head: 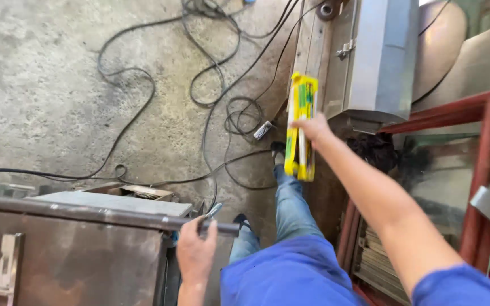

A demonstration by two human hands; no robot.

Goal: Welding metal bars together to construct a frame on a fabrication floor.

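My right hand is stretched forward and grips a yellow spirit level near its middle, holding it upright in the air in front of a grey sheet-metal box. My left hand is low at the left, closed around the end of a dark steel tube that lies across a rusty metal frame. A small shiny metal tool pokes up from between the fingers of that hand. My legs in blue jeans stand below on the floor.
Black cables loop over the concrete floor. A red-painted steel rack stands at the right with stacked metal strips under it. A wooden plank leans beside the grey box.
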